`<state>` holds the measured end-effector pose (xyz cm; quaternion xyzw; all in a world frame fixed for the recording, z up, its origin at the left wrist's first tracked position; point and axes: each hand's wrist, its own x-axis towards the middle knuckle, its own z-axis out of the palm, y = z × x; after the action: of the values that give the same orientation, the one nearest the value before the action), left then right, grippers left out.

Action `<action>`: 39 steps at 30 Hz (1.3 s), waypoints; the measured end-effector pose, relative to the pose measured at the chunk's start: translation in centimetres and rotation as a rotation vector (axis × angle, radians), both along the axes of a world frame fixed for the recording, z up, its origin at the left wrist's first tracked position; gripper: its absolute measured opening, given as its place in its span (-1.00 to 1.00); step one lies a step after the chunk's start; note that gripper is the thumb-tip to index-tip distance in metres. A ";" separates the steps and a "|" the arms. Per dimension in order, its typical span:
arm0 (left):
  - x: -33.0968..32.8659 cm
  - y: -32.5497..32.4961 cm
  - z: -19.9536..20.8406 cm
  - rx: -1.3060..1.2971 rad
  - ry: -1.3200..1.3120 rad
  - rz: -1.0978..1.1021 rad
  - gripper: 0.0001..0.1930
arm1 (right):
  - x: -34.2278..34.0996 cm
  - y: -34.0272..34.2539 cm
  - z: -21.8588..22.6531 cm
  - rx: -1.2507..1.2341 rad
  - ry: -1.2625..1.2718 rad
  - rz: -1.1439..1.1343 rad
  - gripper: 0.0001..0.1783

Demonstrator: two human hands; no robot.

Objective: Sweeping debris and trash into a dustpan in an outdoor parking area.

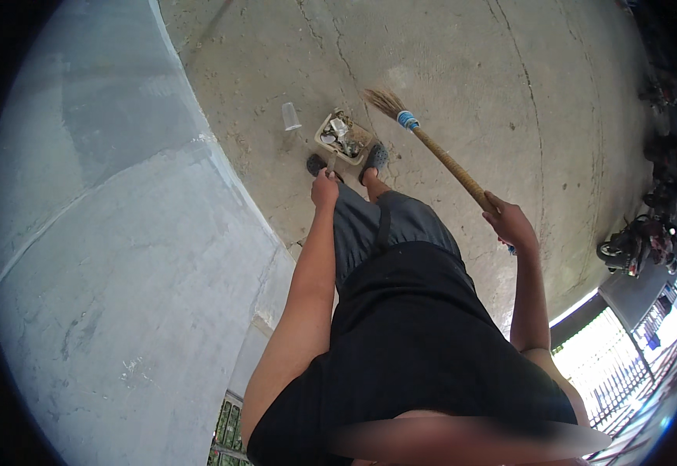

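Note:
My right hand (511, 224) is wrapped round the woven handle of a broom (449, 161). Its straw bristles point away to the upper left, with a blue binding where they meet the handle. My left hand (324, 189) is closed round the handle of a dustpan (364, 148), a pale, shallow, box-like pan in front of my feet. Inside the pan lies mixed rubbish (340, 133), with white scraps and darker bits. Just left of the pan, a clear plastic cup (290, 116) lies on the concrete floor. The broom's bristles are apart from both pan and cup.
A grey painted wall (121, 256) runs along my left. My feet in dark clogs (375, 159) stand on cracked concrete (463, 70) close to the pan. Several motorcycles (641, 245) are parked at the far right, near a barred gate (606, 365).

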<state>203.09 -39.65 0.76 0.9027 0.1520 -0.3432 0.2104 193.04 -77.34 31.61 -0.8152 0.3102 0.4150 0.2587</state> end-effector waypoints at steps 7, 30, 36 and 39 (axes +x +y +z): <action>-1.3 0.1 -2.5 0.000 0.098 0.007 -0.55 | -1.4 1.4 -1.6 -0.002 0.043 0.182 -0.36; -5.0 6.0 -12.8 -0.413 0.195 0.525 -0.44 | -0.4 -1.3 7.7 -0.053 0.107 0.517 -0.31; -5.4 8.4 -8.9 -0.498 0.216 0.525 -0.50 | 0.9 -3.3 13.2 -0.139 0.089 0.408 -0.33; -5.6 8.8 -7.2 -0.530 0.175 0.622 -0.51 | 1.0 -4.5 14.8 -0.077 0.082 0.246 -0.30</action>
<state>197.50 -30.82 -6.48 0.6958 0.3412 -0.3657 0.5154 193.99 -81.86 46.41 -0.8387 0.2340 0.4643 0.1617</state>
